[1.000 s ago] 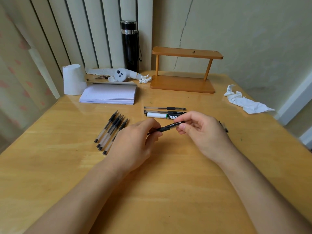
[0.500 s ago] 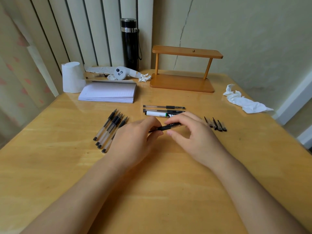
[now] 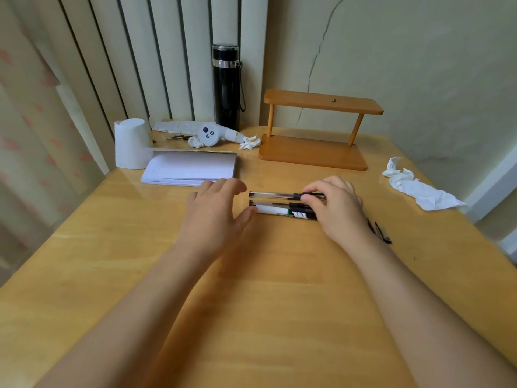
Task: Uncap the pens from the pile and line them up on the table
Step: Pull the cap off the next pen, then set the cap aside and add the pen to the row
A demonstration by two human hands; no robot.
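Row of pens [image 3: 282,204] lying crosswise, long axes left-right, right hand [image 3: 334,204] pinching the farthest pen [image 3: 279,195], left hand [image 3: 216,211] open, empty, thumb at the row's left end.

left hand [image 3: 216,217] spread flat, right hand [image 3: 335,211] curled

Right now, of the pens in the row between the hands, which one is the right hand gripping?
The farthest one, the clear-barrelled pen with a black grip; the right hand pinches its right end. The nearer white-barrelled marker lies ungripped.

Black flask [image 3: 226,88], white-barrelled pen [image 3: 272,210]
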